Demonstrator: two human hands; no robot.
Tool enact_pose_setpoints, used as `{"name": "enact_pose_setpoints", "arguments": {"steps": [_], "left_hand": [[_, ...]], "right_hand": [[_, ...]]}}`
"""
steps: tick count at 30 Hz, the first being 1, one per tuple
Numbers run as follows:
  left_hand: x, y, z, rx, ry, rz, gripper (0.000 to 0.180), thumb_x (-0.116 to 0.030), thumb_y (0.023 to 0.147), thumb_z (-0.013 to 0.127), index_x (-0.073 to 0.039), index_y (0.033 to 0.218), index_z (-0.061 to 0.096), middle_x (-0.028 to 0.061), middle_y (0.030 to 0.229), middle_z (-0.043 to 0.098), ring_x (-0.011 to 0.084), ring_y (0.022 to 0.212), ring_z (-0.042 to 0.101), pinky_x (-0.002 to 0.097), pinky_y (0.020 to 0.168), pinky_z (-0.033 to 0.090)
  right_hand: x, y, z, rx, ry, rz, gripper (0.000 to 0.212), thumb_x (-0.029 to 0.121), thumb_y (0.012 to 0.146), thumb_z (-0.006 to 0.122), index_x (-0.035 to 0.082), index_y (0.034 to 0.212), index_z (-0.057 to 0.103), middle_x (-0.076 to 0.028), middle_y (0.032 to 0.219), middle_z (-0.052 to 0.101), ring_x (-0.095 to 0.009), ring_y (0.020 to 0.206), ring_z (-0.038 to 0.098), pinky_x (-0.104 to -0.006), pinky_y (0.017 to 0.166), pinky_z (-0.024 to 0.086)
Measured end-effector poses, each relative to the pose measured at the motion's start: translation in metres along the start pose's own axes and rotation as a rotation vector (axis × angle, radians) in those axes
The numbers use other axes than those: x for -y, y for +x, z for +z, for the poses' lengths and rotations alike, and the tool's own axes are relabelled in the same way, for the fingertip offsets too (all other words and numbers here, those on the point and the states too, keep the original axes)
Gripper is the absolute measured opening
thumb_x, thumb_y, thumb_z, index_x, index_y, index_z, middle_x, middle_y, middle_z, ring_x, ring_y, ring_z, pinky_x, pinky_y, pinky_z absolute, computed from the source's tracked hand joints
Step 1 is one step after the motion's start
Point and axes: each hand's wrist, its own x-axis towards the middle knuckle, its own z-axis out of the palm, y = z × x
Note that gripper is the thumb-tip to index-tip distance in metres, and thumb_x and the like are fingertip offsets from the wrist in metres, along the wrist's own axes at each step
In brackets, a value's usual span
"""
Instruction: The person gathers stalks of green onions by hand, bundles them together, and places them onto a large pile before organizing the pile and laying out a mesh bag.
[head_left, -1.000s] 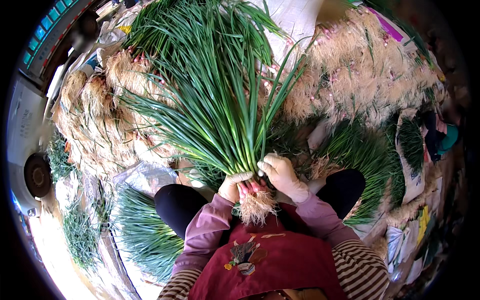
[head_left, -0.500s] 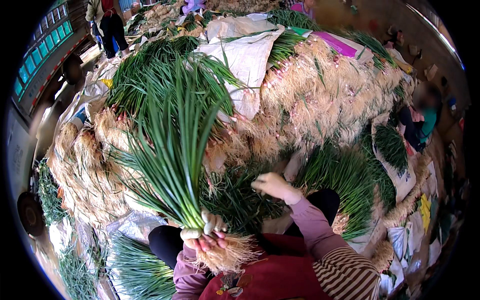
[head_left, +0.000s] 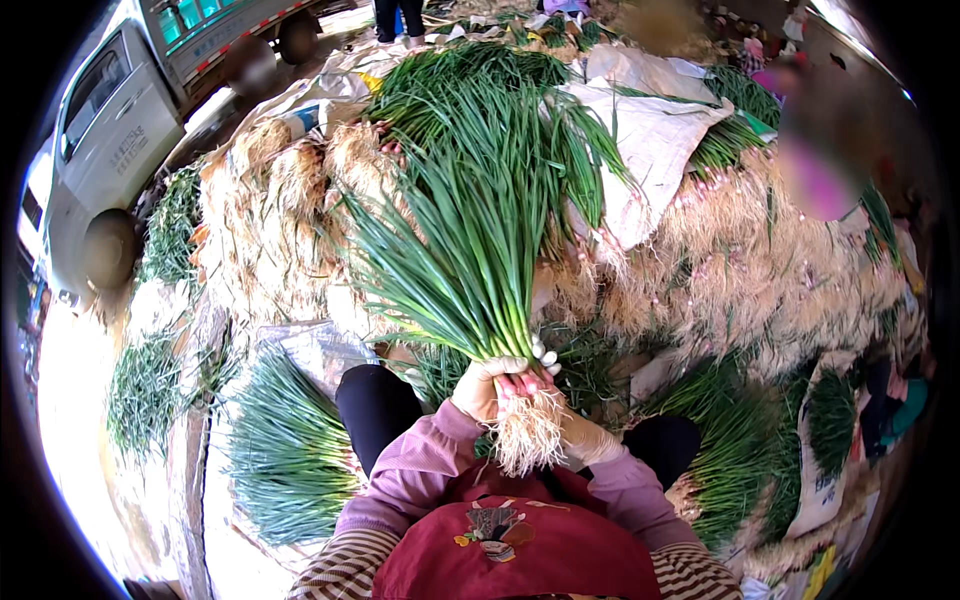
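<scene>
A large bunch of green onions [head_left: 490,270] stands upright in front of me, its leaves fanning up and away. My left hand [head_left: 480,388] is wrapped around the stems just above the pinkish bulbs [head_left: 522,382]. Close against the bunch on its right side is my right hand [head_left: 588,436], its fingers partly hidden behind the pale roots [head_left: 530,430]. Whitish fingertips show at the far side of the stems. The roots hang down toward my red apron [head_left: 520,550].
Beyond lies a high heap of green onions with roots outward [head_left: 740,260], partly under a white sack [head_left: 650,150]. More bunches rest at my left [head_left: 285,440] and right [head_left: 715,430]. A truck [head_left: 120,110] stands at the far left; other people are at the back and right.
The bunch has moved to the right and in front of me, roots now hanging down. My right hand has come in from the right to the bunch. The view has turned left.
</scene>
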Motion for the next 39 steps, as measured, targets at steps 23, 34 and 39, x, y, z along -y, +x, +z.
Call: {"name": "enact_pose_setpoints", "arguments": {"steps": [23, 34, 39], "left_hand": [[-0.040, -0.191, 0.088, -0.593, 0.823, 0.460, 0.038, -0.017, 0.073, 0.069, 0.007, 0.102, 0.058, 0.0175, 0.067, 0.064, 0.0220, 0.051, 0.064, 0.0240, 0.037, 0.051], [-0.137, -0.338, 0.022, -0.751, 0.950, 0.716, 0.026, -0.021, 0.085, 0.060, 0.004, 0.089, 0.063, 0.0129, 0.074, 0.066, 0.0158, 0.055, 0.062, 0.0244, 0.044, 0.051], [-0.162, -0.379, -0.078, -0.856, 0.664, 0.719, 0.028, -0.018, 0.088, 0.054, 0.008, 0.087, 0.062, 0.0172, 0.077, 0.066, 0.0149, 0.051, 0.061, 0.0185, 0.041, 0.047]], "right_hand": [[0.114, 0.088, 0.103, 0.572, 0.080, -0.306, 0.072, 0.030, 0.085, 0.062, -0.005, 0.136, 0.025, -0.015, 0.123, 0.047, -0.018, 0.106, 0.050, -0.0308, 0.089, 0.042], [0.074, 0.227, 0.268, 1.137, 0.203, 0.099, 0.071, 0.012, 0.080, 0.068, 0.007, 0.138, 0.026, 0.000, 0.084, 0.057, -0.005, 0.064, 0.053, -0.0175, 0.056, 0.043], [0.014, 0.266, 0.329, 1.040, 0.130, 0.250, 0.073, 0.005, 0.074, 0.072, 0.009, 0.135, 0.033, -0.001, 0.090, 0.059, -0.007, 0.062, 0.055, -0.0192, 0.053, 0.047]]}}
